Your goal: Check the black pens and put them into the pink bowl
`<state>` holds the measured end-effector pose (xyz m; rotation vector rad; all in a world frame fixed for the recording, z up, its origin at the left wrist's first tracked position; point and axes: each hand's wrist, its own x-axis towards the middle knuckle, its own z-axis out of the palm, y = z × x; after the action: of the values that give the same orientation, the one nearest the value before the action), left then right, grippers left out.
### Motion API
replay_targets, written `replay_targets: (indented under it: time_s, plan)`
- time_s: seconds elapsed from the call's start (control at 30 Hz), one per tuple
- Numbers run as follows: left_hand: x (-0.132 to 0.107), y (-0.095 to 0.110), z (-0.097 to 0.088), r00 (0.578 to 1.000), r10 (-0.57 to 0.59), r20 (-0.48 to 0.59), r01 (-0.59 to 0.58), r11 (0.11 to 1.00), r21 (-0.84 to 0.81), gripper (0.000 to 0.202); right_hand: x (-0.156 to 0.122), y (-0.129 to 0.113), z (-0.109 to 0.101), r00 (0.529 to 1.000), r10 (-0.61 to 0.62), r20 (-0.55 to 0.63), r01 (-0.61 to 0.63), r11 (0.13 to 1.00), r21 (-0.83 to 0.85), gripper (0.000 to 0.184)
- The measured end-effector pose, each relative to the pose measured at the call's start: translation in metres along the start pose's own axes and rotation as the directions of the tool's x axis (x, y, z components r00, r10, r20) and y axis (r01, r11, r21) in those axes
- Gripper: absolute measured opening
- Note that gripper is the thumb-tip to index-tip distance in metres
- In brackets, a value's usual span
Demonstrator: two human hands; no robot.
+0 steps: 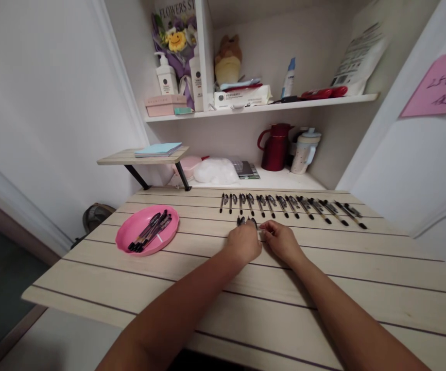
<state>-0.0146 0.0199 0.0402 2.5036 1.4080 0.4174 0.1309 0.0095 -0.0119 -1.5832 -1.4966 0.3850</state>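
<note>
My left hand (245, 241) is closed, palm down, in the middle of the table. The dark ends of a few black pens (240, 221) stick out past its knuckles; the rest of them is hidden beneath the hand. Just to its right, my right hand (281, 241) has its fingertips pinched together, and whatever is in them is too small to make out. Beyond both hands, several black pens (272, 206) lie side by side in a long row. More pens (151, 232) lie piled in a pink dish (172, 226) on the left.
A small raised stand (118, 157) with blue notepads (158, 150) stands at the table's back left. Behind the table, a white shelf (285, 104) carries bottles and boxes. Below it are a red jug (276, 148), a lidded cup (305, 150) and a white plastic bag (216, 171).
</note>
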Motion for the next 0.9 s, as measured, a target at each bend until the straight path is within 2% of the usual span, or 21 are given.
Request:
replay_targets:
  time_s: [0.23, 0.4, 0.47, 0.53, 0.63, 0.7, 0.77, 0.83, 0.9]
  plan:
    - [0.005, 0.006, 0.005, 0.998, -0.052, 0.039, 0.053, 0.999, -0.008, 0.038, 0.0, -0.002, -0.002, 0.999, 0.034, -0.001, -0.034, 0.999, -0.022, 0.017]
    - [0.002, 0.007, -0.002, 0.997, -0.034, 0.065, 0.033, 0.999, 0.011, 0.037, 0.0, -0.002, -0.003, 0.998, 0.059, 0.009, -0.059, 0.998, -0.027, 0.019]
    - [-0.001, 0.004, -0.009, 0.999, -0.015, 0.036, 0.015, 1.0, -0.004, 0.035, 0.0, -0.003, -0.004, 0.998, 0.069, 0.005, -0.069, 0.997, -0.045, 0.019]
    - [-0.002, -0.001, -0.018, 0.999, -0.007, -0.038, 0.005, 0.998, -0.058, 0.033, 0.0, -0.005, -0.004, 0.997, 0.071, 0.001, -0.071, 0.994, -0.081, 0.018]
    - [-0.003, -0.012, -0.032, 0.985, -0.054, -0.163, 0.0, 0.95, -0.312, 0.029, -0.001, -0.016, -0.002, 0.995, 0.097, -0.012, -0.098, 0.976, -0.194, 0.02]
    - [-0.003, -0.019, -0.039, 0.972, -0.154, -0.179, 0.017, 0.801, -0.599, 0.029, -0.001, -0.027, 0.003, 0.991, 0.129, -0.024, -0.13, 0.942, -0.31, 0.029]
    - [-0.005, -0.025, -0.043, 0.962, -0.253, -0.104, 0.046, 0.524, -0.851, 0.034, -0.001, -0.038, 0.009, 0.989, 0.144, -0.028, -0.142, 0.895, -0.422, 0.039]
    - [-0.008, -0.03, -0.045, 0.961, -0.275, 0.007, 0.069, 0.217, -0.974, 0.039, -0.001, -0.047, 0.014, 0.989, 0.144, -0.019, -0.134, 0.852, -0.507, 0.045]
    - [-0.011, -0.035, -0.044, 0.964, -0.246, 0.096, 0.093, -0.025, -0.995, 0.039, -0.001, -0.052, 0.018, 0.988, 0.155, -0.011, -0.135, 0.819, -0.558, 0.045]
